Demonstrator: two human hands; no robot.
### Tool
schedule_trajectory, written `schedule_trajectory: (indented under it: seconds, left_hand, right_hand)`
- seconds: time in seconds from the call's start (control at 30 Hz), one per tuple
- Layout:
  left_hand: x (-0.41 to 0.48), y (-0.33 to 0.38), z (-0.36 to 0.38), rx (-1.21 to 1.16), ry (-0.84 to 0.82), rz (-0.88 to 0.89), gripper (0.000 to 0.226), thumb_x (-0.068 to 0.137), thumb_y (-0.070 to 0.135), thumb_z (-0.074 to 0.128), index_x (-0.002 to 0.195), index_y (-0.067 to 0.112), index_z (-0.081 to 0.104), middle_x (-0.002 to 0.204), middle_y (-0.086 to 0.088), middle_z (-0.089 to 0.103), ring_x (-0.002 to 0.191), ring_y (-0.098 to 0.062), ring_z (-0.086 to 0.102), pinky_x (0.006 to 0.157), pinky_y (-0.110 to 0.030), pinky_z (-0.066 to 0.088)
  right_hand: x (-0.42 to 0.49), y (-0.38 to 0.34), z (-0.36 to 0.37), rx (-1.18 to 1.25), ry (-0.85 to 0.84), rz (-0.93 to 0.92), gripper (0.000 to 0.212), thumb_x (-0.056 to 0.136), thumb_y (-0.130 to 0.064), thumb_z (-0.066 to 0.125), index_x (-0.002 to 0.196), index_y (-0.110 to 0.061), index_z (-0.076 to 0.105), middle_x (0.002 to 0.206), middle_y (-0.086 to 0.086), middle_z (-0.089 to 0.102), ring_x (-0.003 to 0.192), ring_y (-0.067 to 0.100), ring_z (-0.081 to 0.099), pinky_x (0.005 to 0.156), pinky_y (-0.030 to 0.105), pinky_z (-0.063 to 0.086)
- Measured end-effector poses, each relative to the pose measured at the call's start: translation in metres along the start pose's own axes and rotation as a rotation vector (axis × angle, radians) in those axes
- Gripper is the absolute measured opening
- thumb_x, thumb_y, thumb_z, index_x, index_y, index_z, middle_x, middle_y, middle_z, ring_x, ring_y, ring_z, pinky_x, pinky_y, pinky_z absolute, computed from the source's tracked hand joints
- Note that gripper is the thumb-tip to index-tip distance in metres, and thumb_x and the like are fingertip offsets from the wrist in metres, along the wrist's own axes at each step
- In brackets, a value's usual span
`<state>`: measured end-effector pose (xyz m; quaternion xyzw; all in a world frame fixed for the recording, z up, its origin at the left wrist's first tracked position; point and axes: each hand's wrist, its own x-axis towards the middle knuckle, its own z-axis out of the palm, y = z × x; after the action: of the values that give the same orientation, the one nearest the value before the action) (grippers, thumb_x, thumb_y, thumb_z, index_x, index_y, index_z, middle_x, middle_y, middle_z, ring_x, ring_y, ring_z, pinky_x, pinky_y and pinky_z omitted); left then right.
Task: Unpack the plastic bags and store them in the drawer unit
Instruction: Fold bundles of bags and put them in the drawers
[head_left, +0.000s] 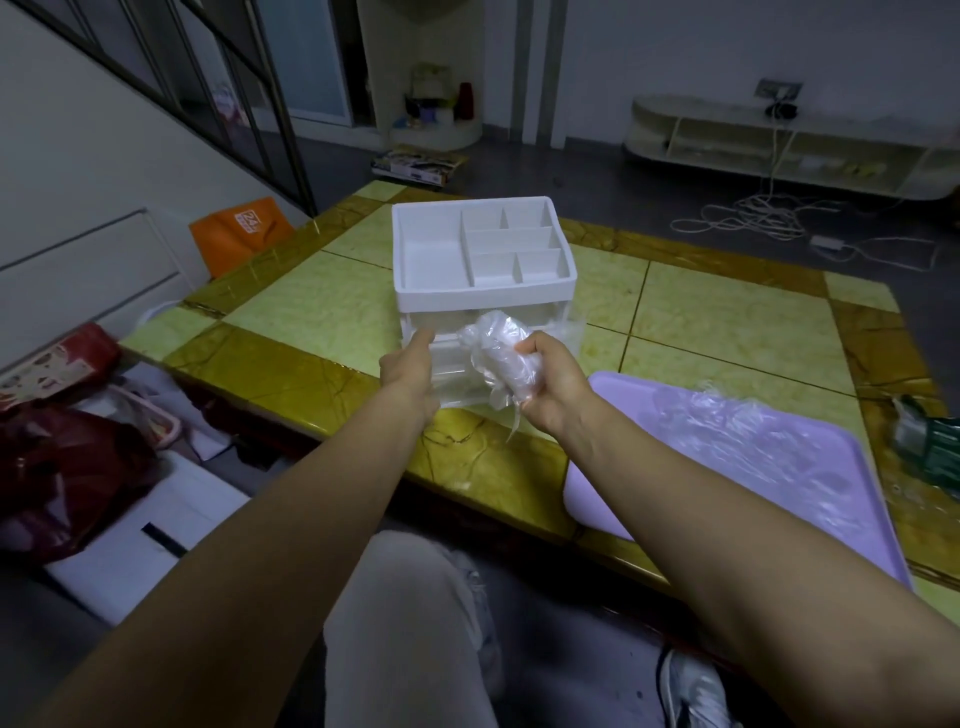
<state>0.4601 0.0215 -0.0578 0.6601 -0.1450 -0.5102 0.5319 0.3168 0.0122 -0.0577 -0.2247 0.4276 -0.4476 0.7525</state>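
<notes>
Right hand (550, 384) clutches a wadded plastic bag (496, 351) (clear, crinkled); left hand (408, 371) grips the clear drawer (454, 375).

Right in front of the drawer unit (483, 260) it's crowded: the clear drawer (457, 379) juts toward you, your left hand (408, 371) gripping its left edge, your right hand (550, 384) clutching a bunched bag (498, 353) just above. Left of the unit, bare tabletop (322, 296), room to pass. Right of it and nearer you, the purple tray (613, 499) and its bag pile (743, 431) block the way

walls (675, 52) white | floor (597, 176) dark grey, cables (748, 215) coiled on it | stair rail (244, 88) at left | low white shelf (779, 117) far right | light dim
</notes>
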Motion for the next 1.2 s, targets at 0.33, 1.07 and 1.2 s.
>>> schedule_trajectory:
  seconds: [0.33, 1.07, 1.2]
  left_hand:
    - [-0.030, -0.017, -0.011, 0.088, -0.028, -0.007, 0.043, 0.092, 0.026, 0.056, 0.129, 0.006, 0.049, 0.110, -0.013, 0.055, 0.065, -0.018, 0.056, 0.052, -0.026, 0.051]
    - [-0.025, 0.023, -0.029, 0.598, 0.082, 0.874, 0.024, 0.082, 0.024, 0.065, 0.106, 0.017, 0.063, 0.106, 0.001, 0.055, 0.093, -0.012, 0.055, 0.081, -0.022, 0.044]
    - [-0.010, 0.018, -0.024, 0.896, 0.011, 0.919, 0.033, 0.081, 0.034, 0.065, 0.111, 0.022, 0.065, 0.111, 0.000, 0.059, 0.111, -0.021, 0.049, 0.089, -0.027, 0.040]
  right_hand:
    - [-0.036, -0.001, -0.019, -0.277, 0.203, -0.007, 0.009, 0.076, -0.011, 0.053, 0.085, -0.009, 0.055, 0.076, 0.009, 0.054, 0.054, 0.022, 0.051, 0.038, 0.020, 0.040]
    - [0.006, -0.001, 0.062, -0.465, 0.281, -0.161, 0.013, 0.084, -0.003, 0.060, 0.094, -0.010, 0.056, 0.077, 0.004, 0.059, 0.067, 0.019, 0.058, 0.061, 0.031, 0.052]
    - [0.018, 0.003, 0.068, -0.609, 0.297, -0.190, 0.006, 0.086, -0.007, 0.058, 0.081, -0.009, 0.057, 0.071, 0.003, 0.057, 0.067, 0.021, 0.059, 0.057, 0.028, 0.048]
